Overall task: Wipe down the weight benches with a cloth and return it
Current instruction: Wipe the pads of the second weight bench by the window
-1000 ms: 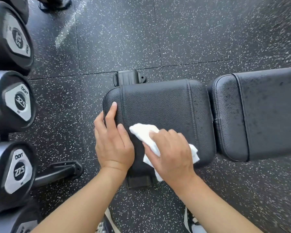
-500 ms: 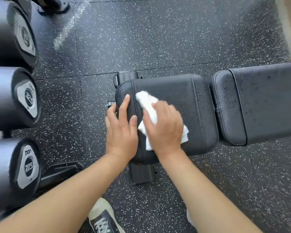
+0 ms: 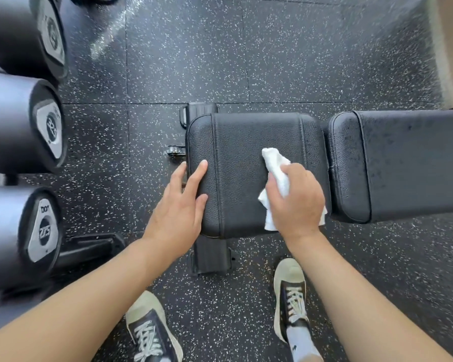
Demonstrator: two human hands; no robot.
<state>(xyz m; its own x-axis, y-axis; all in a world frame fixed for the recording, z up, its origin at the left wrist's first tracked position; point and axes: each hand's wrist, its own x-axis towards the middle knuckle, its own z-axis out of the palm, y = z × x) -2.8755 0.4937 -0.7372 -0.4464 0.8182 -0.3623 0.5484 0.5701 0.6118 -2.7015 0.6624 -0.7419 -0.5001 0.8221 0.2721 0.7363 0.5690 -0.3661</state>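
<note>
The right hand (image 3: pixel 297 202) has its grip curled around the white cloth (image 3: pixel 277 168) at the seat pad (image 3: pixel 241 163)'s right edge; the left hand (image 3: pixel 178 205) lies flat, fingers straight, on its left edge.

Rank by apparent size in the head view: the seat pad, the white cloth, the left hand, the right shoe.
1. seat pad
2. left hand; right shoe looks about equal, not ranked apart
3. white cloth, partly hidden under the right hand

Black speckled rubber floor (image 3: pixel 311 61), tiled. Standing on it: weight bench, seat pad (image 3: pixel 246 158) and back pad (image 3: pixel 403 163) end to end, narrow gap between. White cloth (image 3: pixel 277 168) lies on seat pad, right side. Two sneakers (image 3: pixel 290 296) on floor near bench base.
</note>
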